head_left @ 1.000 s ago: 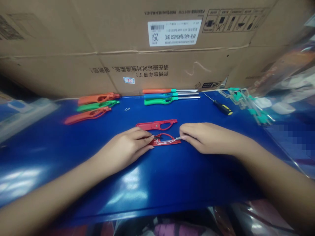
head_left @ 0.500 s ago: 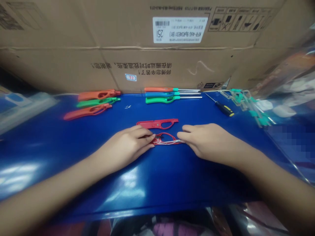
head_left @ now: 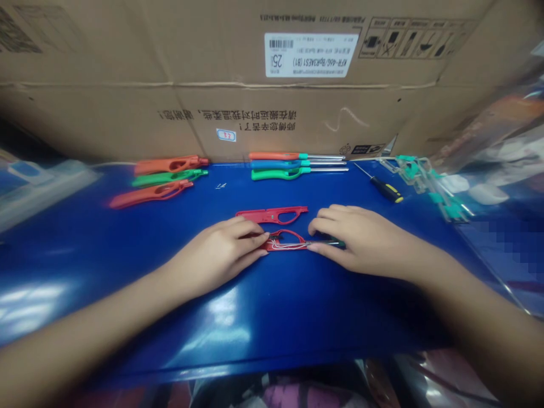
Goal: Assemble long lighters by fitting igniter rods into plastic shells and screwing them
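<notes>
A red lighter shell half (head_left: 284,240) with white wires in it lies on the blue table (head_left: 255,306). My left hand (head_left: 223,252) has its fingers pressed together on the shell's left end. My right hand (head_left: 361,241) is closed in a pinch on a thin metal tube with a green collar (head_left: 327,243) at the shell's right end. The other red shell half (head_left: 272,215) lies just behind, untouched.
At the back stand large cardboard boxes (head_left: 272,79). Three empty shells (head_left: 159,178) lie back left, three finished lighters (head_left: 293,164) back centre. A yellow-black screwdriver (head_left: 385,187) and clear parts with teal pieces (head_left: 429,181) lie at the right.
My right hand has opened up around the shell's right end, and the metal tube with its green collar now shows under its fingers. My left hand has stayed put.
</notes>
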Tool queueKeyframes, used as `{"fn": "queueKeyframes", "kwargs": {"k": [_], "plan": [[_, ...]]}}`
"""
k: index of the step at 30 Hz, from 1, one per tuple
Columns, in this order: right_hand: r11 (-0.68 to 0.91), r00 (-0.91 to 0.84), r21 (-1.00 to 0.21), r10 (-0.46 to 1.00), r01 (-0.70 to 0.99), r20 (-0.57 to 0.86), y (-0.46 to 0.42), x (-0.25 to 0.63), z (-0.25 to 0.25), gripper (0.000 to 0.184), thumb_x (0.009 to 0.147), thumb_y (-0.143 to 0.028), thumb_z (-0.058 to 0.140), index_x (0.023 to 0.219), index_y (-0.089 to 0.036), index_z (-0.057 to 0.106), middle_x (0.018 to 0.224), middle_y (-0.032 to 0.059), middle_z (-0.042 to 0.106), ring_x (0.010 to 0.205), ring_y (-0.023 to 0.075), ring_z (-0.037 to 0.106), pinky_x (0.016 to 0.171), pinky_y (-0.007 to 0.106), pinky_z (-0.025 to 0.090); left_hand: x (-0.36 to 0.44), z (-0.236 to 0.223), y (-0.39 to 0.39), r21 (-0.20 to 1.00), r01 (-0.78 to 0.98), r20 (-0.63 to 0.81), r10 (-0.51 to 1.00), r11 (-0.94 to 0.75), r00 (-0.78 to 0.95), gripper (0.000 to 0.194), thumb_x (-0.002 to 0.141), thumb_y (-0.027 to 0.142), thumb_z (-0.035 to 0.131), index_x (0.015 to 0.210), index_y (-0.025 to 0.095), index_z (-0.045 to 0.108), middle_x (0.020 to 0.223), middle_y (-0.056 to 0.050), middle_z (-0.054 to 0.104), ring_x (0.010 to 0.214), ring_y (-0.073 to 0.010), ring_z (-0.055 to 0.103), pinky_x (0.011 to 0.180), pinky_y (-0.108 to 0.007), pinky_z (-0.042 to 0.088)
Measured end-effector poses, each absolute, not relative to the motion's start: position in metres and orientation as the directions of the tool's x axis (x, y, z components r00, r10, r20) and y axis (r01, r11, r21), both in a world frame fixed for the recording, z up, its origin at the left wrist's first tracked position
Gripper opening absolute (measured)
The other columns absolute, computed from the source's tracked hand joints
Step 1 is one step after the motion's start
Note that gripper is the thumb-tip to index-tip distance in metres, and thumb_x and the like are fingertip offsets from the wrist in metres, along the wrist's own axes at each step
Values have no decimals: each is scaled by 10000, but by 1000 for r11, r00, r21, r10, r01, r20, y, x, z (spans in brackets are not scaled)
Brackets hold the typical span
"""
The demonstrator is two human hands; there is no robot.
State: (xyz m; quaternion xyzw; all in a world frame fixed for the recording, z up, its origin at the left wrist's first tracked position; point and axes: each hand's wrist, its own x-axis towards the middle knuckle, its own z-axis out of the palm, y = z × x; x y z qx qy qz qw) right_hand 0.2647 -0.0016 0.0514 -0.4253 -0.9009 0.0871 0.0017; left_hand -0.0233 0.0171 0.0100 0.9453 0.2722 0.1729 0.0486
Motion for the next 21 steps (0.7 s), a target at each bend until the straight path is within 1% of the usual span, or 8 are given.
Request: {"fn": "queueKeyframes", "kwargs": {"k": [3,5,7,9,13,17,19,21], "plan": [[567,-606,-290,794,771,-59,5,266,44,237,1020,-376,494,935,-197,624,921,38,639,862,195,550,767,329,369,-23,8,18,226,482,322,532,-847,783,257,1001,292,579,1176,172,724,1125,-98,723,1016,-230,673,897,-375,575],[554,-608,-354,792,753,-53,9,268,38,253,1013,-378,513,865,-194,605,891,36,630,837,186,532,751,319,362,-22,6,18,258,463,345,529,-848,776,245,994,278,593,1173,164,716,1113,-99,718,1009,-222,666,892,-366,572],[552,-618,-399,784,732,-49,11,270,34,275,1009,-397,522,838,-195,595,871,37,620,829,184,519,750,316,360,-21,4,18,288,439,364,521,-851,772,232,990,262,602,1164,153,709,1103,-99,711,1000,-212,659,883,-355,568],[545,-626,-436,777,716,-57,13,272,31,265,1006,-403,526,853,-199,602,874,37,617,838,186,518,767,318,365,-20,2,17,308,418,377,513,-855,771,246,986,251,608,1194,148,691,1095,-99,704,993,-206,653,878,-349,562],[485,-599,-488,794,726,-102,15,271,31,205,993,-362,543,885,-204,615,919,40,624,880,193,529,799,324,379,-19,0,15,337,408,376,518,-849,768,348,983,257,616,1316,155,627,1048,-89,689,954,-193,644,847,-334,554],[378,-518,-538,845,754,-132,15,268,30,127,943,-310,611,876,-203,625,896,27,615,855,179,541,763,304,402,-18,0,14,363,404,358,527,-839,771,349,986,266,612,1319,164,631,995,-74,667,910,-181,632,820,-315,546],[378,-524,-585,847,718,-95,14,266,29,52,917,-254,638,929,-204,641,885,14,609,811,157,549,742,285,414,-18,1,14,364,413,345,533,-835,773,357,987,263,608,1329,160,623,986,-73,660,913,-184,629,817,-315,544],[430,-542,-604,841,671,-3,12,262,28,75,901,-209,650,976,-205,657,893,10,613,800,144,557,745,276,423,-17,0,13,359,421,347,538,-833,768,374,984,264,612,1339,143,611,988,-77,660,922,-190,628,824,-321,543]]}}
